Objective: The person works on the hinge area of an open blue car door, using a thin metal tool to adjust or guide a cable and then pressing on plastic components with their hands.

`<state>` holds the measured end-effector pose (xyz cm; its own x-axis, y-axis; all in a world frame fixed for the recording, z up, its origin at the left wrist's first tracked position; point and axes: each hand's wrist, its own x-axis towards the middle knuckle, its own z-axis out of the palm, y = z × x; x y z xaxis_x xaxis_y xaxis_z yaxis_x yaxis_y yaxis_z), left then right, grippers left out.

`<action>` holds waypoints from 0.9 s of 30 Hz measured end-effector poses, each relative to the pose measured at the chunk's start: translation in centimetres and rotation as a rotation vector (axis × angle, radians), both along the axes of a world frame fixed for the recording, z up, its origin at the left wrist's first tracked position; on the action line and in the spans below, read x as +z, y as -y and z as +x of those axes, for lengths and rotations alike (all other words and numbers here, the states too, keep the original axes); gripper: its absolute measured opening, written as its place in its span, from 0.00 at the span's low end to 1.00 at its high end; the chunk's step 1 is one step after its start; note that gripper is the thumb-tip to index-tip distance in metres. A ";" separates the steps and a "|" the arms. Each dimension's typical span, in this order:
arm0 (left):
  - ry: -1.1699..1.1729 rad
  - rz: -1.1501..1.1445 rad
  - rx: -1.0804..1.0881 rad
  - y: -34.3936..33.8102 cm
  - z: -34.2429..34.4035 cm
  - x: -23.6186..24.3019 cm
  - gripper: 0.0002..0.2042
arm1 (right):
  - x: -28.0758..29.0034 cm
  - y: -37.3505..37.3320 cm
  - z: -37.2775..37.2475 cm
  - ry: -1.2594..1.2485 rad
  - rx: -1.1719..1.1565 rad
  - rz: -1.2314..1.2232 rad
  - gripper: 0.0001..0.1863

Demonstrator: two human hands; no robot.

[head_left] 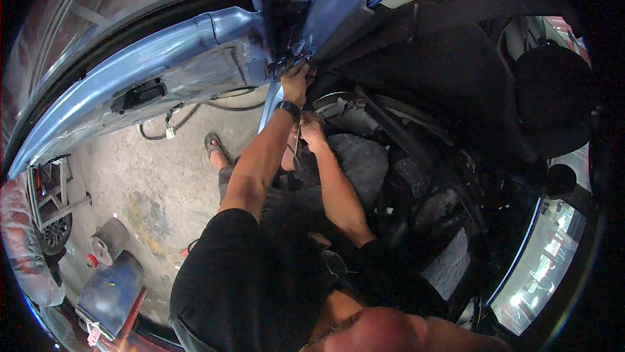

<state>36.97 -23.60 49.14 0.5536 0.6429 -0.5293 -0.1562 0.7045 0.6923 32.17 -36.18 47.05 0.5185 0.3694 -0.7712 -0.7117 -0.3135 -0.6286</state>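
Observation:
My left hand (296,85), with a black watch (288,110) at its wrist, reaches to the dark gap where the blue car door (215,29) meets the car body. Its fingers are bent against the parts there, and their tips are hidden. Just below it, nearer to me, is my right hand (312,132). Its fingers are curled around something thin that points down; its kind is too small to make out. A blue painted strip (270,108) of the car shows left of my left wrist.
Right of my hands are black interior trim (430,72) and a dark seat or panel. A black cable (189,117) hangs under the door. My sandalled foot (213,145) rests on the concrete floor (124,163). A blue container (112,293) and a wheel (55,231) stand left.

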 end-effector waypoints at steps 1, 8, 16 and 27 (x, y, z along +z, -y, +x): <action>0.008 0.014 -0.011 0.0 0.0 -0.1 0.14 | -0.8 0.2 0.1 0.013 0.013 0.025 0.17; 0.027 -0.038 0.065 0.4 0.5 0.6 0.15 | -1.5 0.5 0.6 0.034 0.045 0.000 0.16; 0.016 0.052 0.086 0.0 0.7 -0.2 0.12 | -1.1 0.6 1.2 0.036 0.062 0.057 0.12; -0.032 0.145 0.045 -0.2 0.3 -0.5 0.09 | -1.7 -0.7 0.7 0.154 0.092 -0.060 0.08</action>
<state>37.29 -23.36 48.62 0.5068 0.7376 -0.4461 -0.1619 0.5897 0.7912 32.91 -35.51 45.32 0.5979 0.3762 -0.7077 -0.5753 -0.4134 -0.7058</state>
